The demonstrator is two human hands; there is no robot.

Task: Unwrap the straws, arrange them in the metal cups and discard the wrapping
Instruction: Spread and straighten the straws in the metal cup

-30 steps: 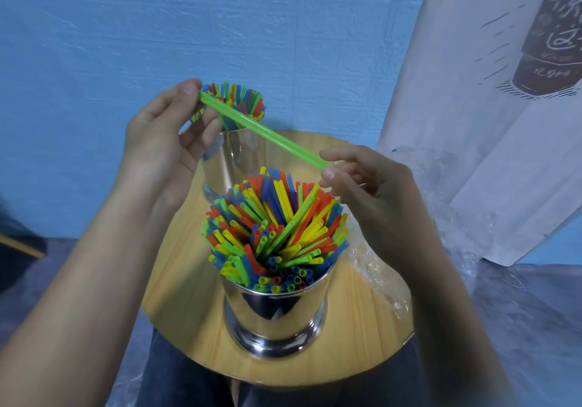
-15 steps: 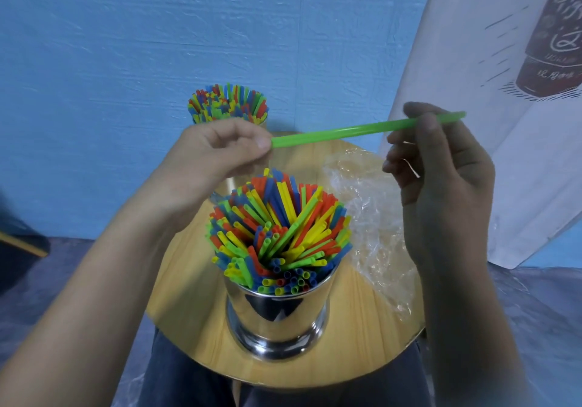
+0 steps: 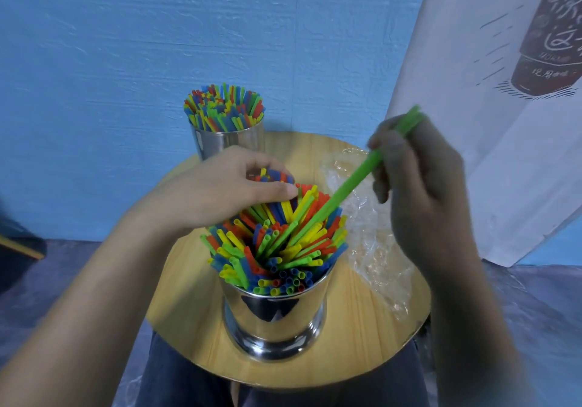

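Observation:
A shiny metal cup packed with coloured straws stands near me on the round wooden table. My right hand pinches a green straw, tilted, its lower tip among the straws in this cup. My left hand sits on the far side of the bundle, thumb and curled fingers round some straw tips. A second metal cup, also full of straws, stands at the table's far edge. Crumpled clear wrapping lies on the table's right side.
A blue wall rises close behind the table. A white printed cloth hangs at the right, just past my right hand. My lap in dark trousers is under the table's near edge.
My right hand swung the green straw from level above the cup down to a tilt, tip into the near cup's bundle. My left hand let go of it and dropped onto the straws.

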